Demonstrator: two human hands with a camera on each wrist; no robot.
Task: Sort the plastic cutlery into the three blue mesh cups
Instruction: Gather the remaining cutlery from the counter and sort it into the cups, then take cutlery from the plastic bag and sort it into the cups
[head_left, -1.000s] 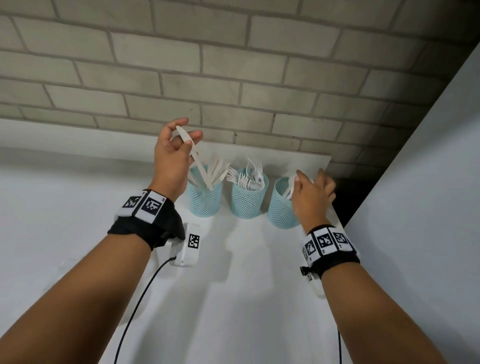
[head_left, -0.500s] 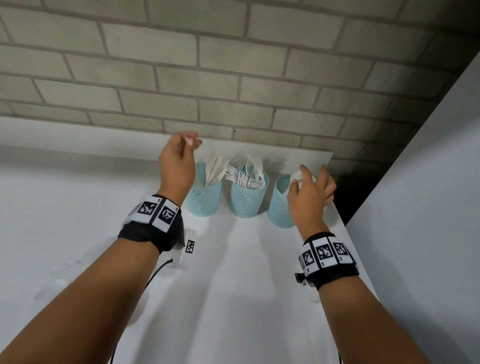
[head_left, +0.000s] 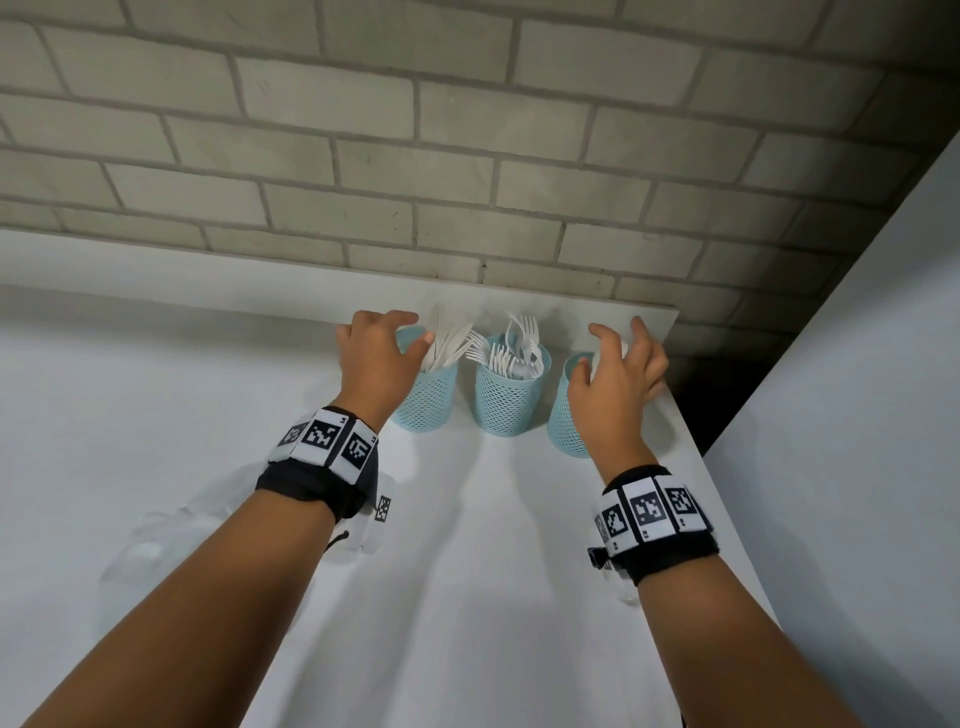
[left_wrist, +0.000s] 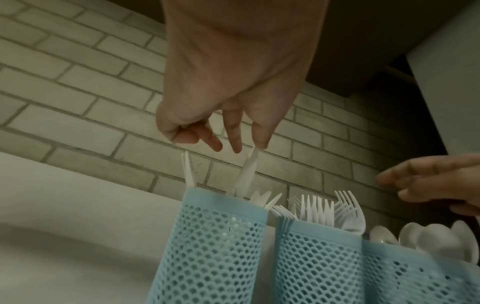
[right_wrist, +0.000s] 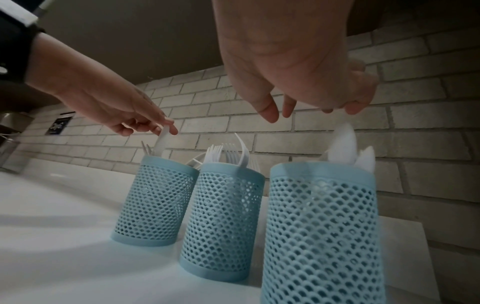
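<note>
Three blue mesh cups stand in a row at the back of the white table. The left cup (head_left: 426, 400) (left_wrist: 215, 246) (right_wrist: 155, 201) holds white knives, the middle cup (head_left: 506, 405) (left_wrist: 317, 257) (right_wrist: 223, 222) forks (head_left: 519, 348), the right cup (head_left: 563, 415) (right_wrist: 319, 236) spoons (left_wrist: 428, 238) (right_wrist: 342, 142). My left hand (head_left: 387, 338) (left_wrist: 233, 133) hovers over the left cup with fingers spread; one fingertip touches the top of a knife (left_wrist: 248, 170) (right_wrist: 161, 142) standing in it. My right hand (head_left: 618, 374) (right_wrist: 306, 102) hangs over the right cup, fingers spread, holding nothing.
A grey brick wall (head_left: 467, 156) rises right behind the cups. The table's right edge (head_left: 727, 519) runs close beside the right cup, with a dark gap and a white panel (head_left: 857, 415) beyond it. Clear plastic wrapping (head_left: 145, 545) lies under my left forearm.
My left hand came down from high above with the knife, which now stands in the left cup, and its fingers spread. My right hand let its spoon into the right cup and opened.
</note>
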